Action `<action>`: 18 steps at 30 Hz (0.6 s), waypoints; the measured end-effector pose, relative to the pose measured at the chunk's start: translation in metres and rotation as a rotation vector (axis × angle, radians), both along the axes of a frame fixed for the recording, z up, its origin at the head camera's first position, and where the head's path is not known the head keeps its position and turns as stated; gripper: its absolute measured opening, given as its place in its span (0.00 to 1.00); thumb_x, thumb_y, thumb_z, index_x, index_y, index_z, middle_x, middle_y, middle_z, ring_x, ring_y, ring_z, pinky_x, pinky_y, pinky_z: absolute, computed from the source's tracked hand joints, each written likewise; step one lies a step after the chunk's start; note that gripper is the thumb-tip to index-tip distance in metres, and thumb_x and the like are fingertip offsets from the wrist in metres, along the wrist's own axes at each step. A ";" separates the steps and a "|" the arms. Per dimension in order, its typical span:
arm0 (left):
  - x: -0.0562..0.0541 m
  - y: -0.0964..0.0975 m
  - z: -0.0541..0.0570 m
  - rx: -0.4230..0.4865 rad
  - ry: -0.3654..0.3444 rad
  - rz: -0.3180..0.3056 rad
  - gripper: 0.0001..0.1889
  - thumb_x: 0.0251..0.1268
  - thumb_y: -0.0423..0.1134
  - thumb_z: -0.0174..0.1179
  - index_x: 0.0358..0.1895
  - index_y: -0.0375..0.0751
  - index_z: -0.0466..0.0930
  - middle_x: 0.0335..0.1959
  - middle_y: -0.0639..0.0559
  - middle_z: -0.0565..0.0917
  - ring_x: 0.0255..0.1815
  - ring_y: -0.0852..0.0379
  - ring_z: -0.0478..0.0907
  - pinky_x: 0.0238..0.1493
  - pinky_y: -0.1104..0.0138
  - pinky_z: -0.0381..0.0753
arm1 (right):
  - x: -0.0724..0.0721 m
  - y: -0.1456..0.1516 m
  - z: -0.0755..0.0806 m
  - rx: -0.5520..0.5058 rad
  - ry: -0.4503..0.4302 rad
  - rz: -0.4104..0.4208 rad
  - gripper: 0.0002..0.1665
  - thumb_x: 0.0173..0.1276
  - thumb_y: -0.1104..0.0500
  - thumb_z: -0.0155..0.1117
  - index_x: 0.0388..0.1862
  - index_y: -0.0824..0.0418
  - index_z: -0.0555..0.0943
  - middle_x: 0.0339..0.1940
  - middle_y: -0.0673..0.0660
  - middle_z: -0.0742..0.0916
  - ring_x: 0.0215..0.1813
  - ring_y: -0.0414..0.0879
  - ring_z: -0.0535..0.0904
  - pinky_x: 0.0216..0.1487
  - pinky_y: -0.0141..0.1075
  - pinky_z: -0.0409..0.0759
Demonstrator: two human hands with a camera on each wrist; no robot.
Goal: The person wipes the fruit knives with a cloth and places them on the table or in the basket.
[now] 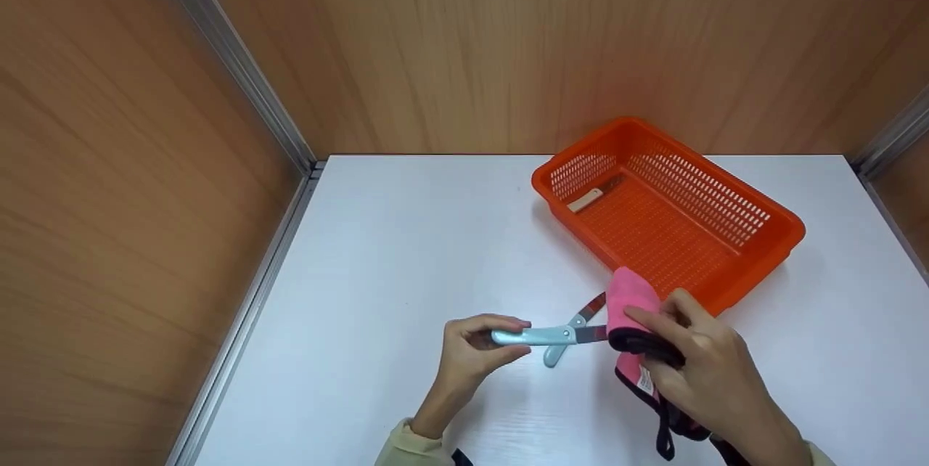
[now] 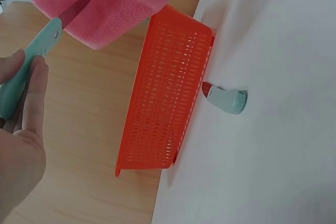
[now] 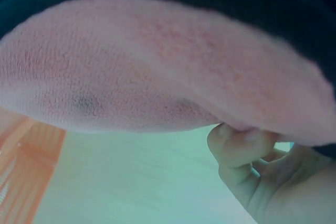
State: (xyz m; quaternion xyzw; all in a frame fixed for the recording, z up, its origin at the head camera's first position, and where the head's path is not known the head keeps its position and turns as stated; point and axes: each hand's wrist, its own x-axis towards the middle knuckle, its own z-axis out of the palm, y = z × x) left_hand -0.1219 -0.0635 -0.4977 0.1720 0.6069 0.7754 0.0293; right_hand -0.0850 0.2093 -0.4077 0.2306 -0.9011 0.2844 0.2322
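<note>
My left hand (image 1: 470, 357) pinches the light-blue handle of a folding knife (image 1: 533, 336) between thumb and fingers. Its unfolded blade points right and reaches a pink cloth with black edging (image 1: 630, 297). In the left wrist view the blade (image 2: 73, 12) lies against the cloth's pink face. My right hand (image 1: 707, 361) grips this folded cloth, whose lower part hangs down with a black loop and a white label. The cloth fills much of the right wrist view, where curled fingers (image 3: 244, 148) hold its lower edge. A second light-blue folding knife (image 1: 556, 355) lies unfolded on the table beneath.
An orange plastic basket (image 1: 755, 263) with slotted walls stands behind my right hand, near the back panel. Inside it, at the left end, lies a knife with a beige handle (image 1: 585, 200). Wooden panels (image 1: 464, 45) border the white table (image 1: 377, 248) at the back and sides.
</note>
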 end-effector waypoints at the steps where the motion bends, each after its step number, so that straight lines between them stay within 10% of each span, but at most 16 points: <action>1: 0.000 0.000 0.000 0.001 -0.003 -0.002 0.17 0.45 0.27 0.72 0.40 0.22 0.81 0.41 0.34 0.84 0.43 0.43 0.82 0.46 0.53 0.83 | 0.000 -0.002 0.000 0.001 0.000 0.010 0.30 0.32 0.73 0.78 0.41 0.59 0.87 0.29 0.50 0.73 0.22 0.33 0.70 0.23 0.22 0.78; 18: 0.002 0.006 0.007 0.165 0.148 -0.010 0.10 0.43 0.21 0.71 0.31 0.20 0.82 0.35 0.31 0.84 0.36 0.43 0.84 0.34 0.60 0.86 | 0.004 -0.030 -0.005 0.288 -0.041 0.032 0.26 0.38 0.63 0.79 0.41 0.46 0.88 0.25 0.47 0.64 0.22 0.37 0.59 0.16 0.21 0.58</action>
